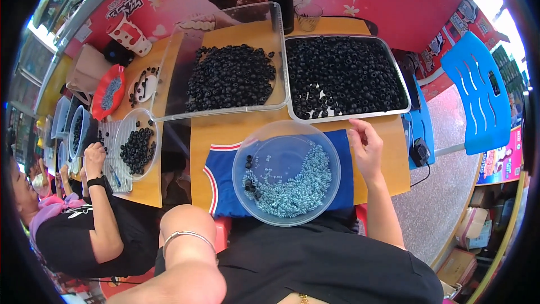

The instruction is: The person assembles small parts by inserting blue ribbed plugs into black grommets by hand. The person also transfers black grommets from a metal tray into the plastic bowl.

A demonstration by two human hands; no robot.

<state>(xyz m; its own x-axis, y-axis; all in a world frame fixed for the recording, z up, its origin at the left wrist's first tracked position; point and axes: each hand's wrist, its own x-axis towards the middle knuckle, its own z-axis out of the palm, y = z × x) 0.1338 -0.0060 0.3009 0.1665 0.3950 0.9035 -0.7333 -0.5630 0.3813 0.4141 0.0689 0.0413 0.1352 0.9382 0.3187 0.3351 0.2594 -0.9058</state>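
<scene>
Find the round clear tub (275,149) at the centre of the frame, to the lower left of the right hand (367,143). Notice pale blue beads (298,191) heaped along its right and lower side, with a few black beads (249,183) by the left wall. Resting on a blue cloth (216,183) with red and white trim. As for the right hand, poised beside the lower edge of the white-rimmed tray (326,118) of dark beads (346,67), with fingers loosely curled and thumb near forefinger; cannot tell whether pinching a bead or holding nothing, nor whether touching the rim. As for the left hand (188,219), raised at lower left above a silver bangle (191,234), with fingers hidden; cannot tell whether closed or gripping. Left of the tray, see a clear box (225,112) with more dark beads.
</scene>
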